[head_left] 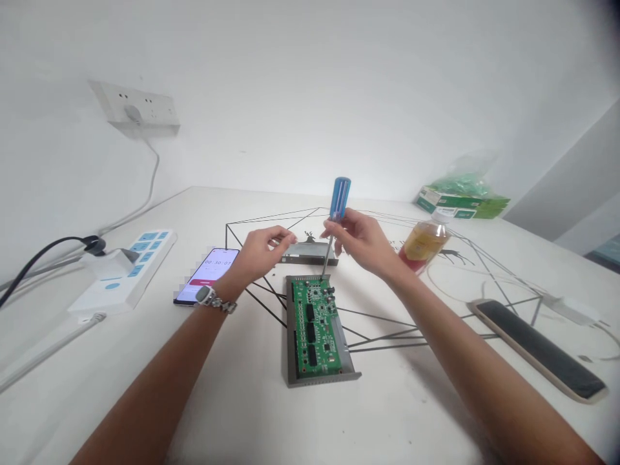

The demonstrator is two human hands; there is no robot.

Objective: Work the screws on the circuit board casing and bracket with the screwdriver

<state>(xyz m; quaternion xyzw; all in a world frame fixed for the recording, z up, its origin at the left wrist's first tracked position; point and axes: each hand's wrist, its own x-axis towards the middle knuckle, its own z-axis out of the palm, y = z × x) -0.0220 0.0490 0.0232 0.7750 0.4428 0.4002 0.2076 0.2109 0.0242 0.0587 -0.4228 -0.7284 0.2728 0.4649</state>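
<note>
The left hand (264, 252) curls with fingertips close together, though I can't tell from here whether they pinch anything; the circuit board (317, 329) lies in its metal casing (291, 336) mid-worktop (392, 413), long axis running toward the far edge, its far end just below the hands; the screwdriver (340, 197) meets that end's right corner; the right hand (363, 239), nearer, grips it.

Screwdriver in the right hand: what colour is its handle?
The screwdriver handle is mostly blue, seen best in the head view.
</note>
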